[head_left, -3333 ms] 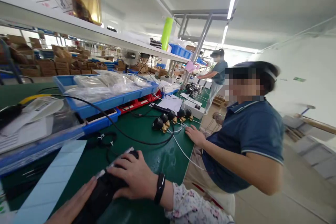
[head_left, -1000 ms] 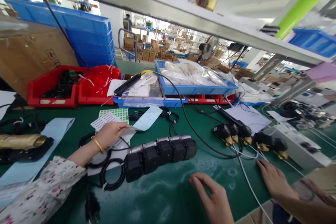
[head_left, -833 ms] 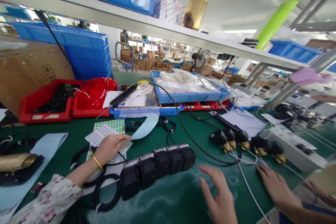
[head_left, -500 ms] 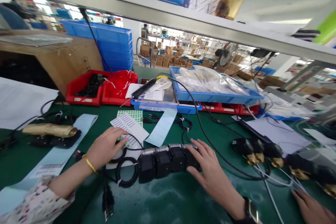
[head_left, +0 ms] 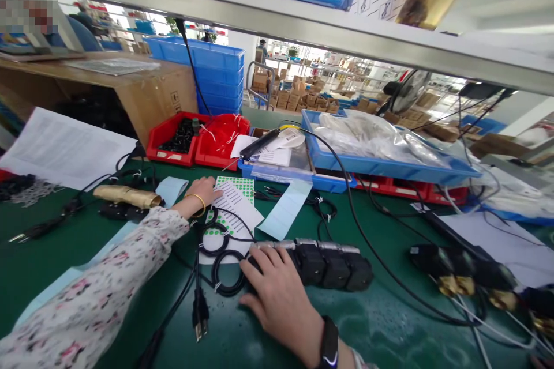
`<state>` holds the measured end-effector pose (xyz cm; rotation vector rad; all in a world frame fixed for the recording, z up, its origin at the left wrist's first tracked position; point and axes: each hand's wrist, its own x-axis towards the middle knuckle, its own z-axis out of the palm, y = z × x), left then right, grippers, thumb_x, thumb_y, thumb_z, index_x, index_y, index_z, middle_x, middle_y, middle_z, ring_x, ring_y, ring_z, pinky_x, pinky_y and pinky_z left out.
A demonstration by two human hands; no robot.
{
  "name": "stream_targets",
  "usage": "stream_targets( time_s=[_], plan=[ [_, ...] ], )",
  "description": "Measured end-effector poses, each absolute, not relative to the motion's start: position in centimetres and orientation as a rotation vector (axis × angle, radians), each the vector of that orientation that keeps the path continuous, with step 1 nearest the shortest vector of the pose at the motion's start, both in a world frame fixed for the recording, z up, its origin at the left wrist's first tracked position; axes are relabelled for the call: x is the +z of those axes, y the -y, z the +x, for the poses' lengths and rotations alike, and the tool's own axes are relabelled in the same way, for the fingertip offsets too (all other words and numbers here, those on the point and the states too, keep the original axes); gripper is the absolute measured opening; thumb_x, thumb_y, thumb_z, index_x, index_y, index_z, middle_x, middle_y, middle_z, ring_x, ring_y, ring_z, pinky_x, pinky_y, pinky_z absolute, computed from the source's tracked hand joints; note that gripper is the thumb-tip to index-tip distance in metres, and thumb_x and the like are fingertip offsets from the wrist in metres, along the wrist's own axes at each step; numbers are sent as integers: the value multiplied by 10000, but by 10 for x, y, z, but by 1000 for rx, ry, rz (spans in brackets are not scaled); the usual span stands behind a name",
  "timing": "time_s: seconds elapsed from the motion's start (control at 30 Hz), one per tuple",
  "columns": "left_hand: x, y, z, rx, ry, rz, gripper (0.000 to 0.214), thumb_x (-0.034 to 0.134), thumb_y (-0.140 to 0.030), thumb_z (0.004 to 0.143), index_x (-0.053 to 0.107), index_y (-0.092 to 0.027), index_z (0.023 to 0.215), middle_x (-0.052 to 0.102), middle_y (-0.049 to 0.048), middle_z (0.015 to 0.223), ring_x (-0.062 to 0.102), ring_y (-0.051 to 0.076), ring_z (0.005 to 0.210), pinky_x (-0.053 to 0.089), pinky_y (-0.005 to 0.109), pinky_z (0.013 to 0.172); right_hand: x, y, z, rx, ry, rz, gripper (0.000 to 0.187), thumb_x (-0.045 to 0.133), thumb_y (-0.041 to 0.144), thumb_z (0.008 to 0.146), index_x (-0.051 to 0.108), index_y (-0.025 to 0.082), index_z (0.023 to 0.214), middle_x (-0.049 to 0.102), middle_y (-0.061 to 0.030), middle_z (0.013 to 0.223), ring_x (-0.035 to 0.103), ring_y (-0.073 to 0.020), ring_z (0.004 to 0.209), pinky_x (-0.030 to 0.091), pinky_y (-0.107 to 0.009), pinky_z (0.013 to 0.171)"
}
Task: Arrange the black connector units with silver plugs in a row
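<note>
A row of black valve blocks [head_left: 333, 265] with silver tops lies on the green bench mat [head_left: 381, 328]. My right hand [head_left: 277, 294], with a black wristband, covers the row's left end, fingers curled over the end block. My left hand [head_left: 203, 191], in a floral sleeve with a gold bangle, reaches forward and rests its fingers flat on the near edge of a white label sheet [head_left: 237, 206]. That sheet lies over a green-dotted sheet [head_left: 242, 184]. Coiled black cables [head_left: 225, 277] lie between my hands.
A pale blue backing strip [head_left: 285, 210], a gold tube [head_left: 125, 196], red bins [head_left: 173, 141], a blue tray of bagged parts [head_left: 381, 168] and brass-ended valves [head_left: 459, 271] are on the bench. A USB plug [head_left: 199, 314] lies near me. A metal shelf [head_left: 259, 17] runs overhead. A cardboard box [head_left: 151, 92] stands at the left.
My view has swung left. My right hand slid from the row's right end to its left end. My left hand moved farther up the label sheet. The co-worker's hand is gone from view.
</note>
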<state>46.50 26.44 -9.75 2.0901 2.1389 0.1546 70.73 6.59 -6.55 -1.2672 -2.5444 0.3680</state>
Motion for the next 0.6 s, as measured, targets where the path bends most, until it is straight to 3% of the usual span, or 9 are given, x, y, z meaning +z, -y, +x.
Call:
stream_targets(
  time_s=[0.1,0.23,0.3,0.43,0.53,0.6],
  plan=[
    [-98,-275,473,34,-2166,2065,448,619,-452,690,590,-143,1013,603,172,1071,547,323,1053,429,383,864,-69,-63,712,383,2564,-1259,338,582,401,861,528,267,1166,514,-31,1268,422,-266,1176,279,-498,1065],
    [-99,-274,473,-22,-2188,2050,467,565,-458,744,551,-120,1067,565,208,1136,524,345,1101,413,401,888,-63,-64,723,533,2546,-1232,560,507,453,895,302,291,1390,425,-19,1392,340,-250,1273,193,-501,1118],
    [-102,-272,469,-34,-2203,2026,488,530,-473,767,532,-106,1088,558,221,1145,532,355,1091,421,413,873,-58,-65,725,597,2507,-1288,603,477,496,897,241,309,1419,392,-7,1421,287,-260,1314,121,-551,1127],
    [-104,-270,463,-54,-2231,1961,519,566,-494,731,533,-93,1059,594,223,1066,585,361,996,457,412,793,-55,-65,718,579,2412,-1451,652,532,619,810,360,322,1365,444,-47,1372,334,-346,1269,-4,-703,1050],
    [-100,-266,463,8,-2263,1980,509,513,-489,772,511,-83,1080,577,227,1083,582,355,997,454,411,797,-62,-63,718,565,2336,-1425,659,556,581,815,360,287,1371,437,-85,1377,328,-365,1273,23,-713,1040],
    [-94,-259,464,70,-2246,2051,470,446,-480,816,501,-99,1084,563,209,1104,572,332,1010,442,403,829,-69,-63,729,532,2192,-1355,520,508,452,891,379,260,1356,455,-91,1360,333,-327,1282,139,-649,1065]
  ],
)
